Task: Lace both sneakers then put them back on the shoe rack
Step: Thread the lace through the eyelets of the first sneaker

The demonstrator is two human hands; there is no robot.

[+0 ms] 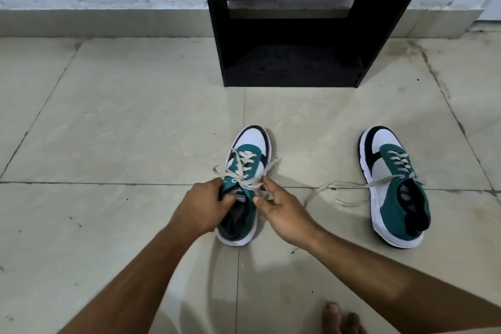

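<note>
Two teal, white and black sneakers stand on the tiled floor, toes pointing away from me. The left sneaker [250,154] is in front of me. My left hand [202,206] grips its collar on the left side. My right hand [282,209] pinches a pale lace [252,186] at the top eyelets; loose lace ends stick out to both sides. The right sneaker [393,184] stands apart to the right, with its lace ends [344,187] trailing loose on the floor to its left. The black shoe rack [292,35] stands ahead against the wall.
The rack's lower shelf [292,68] and the shelf above it hold nothing. Bare toes [341,317] show at the bottom edge. Beige floor tiles [122,122] stretch left of the rack up to a grey skirting and white wall.
</note>
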